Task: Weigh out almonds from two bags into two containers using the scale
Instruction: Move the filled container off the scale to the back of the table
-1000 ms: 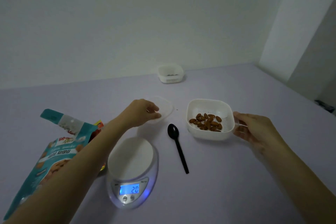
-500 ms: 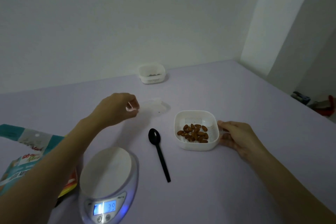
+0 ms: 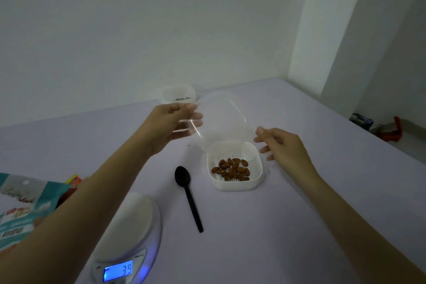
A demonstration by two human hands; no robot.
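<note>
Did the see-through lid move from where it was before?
Yes. The left hand lifted the clear lid off the table and rightward, from beyond the black spoon toward the almond container.

"39" on the blue-lit display (image 3: 118, 270) of the scale (image 3: 129, 226); lettering on the teal almond bag (image 3: 20, 205) too blurred.

Home room: kitchen scale (image 3: 129, 233), lilac table (image 3: 299, 214), bare walls (image 3: 138, 30)

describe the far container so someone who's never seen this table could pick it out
Start at the table and follow it to the back edge, where it meets the wall. The far container sits there, just beyond the left hand. Unlike the near container beside the spoon, it stands alone by the wall.
</note>
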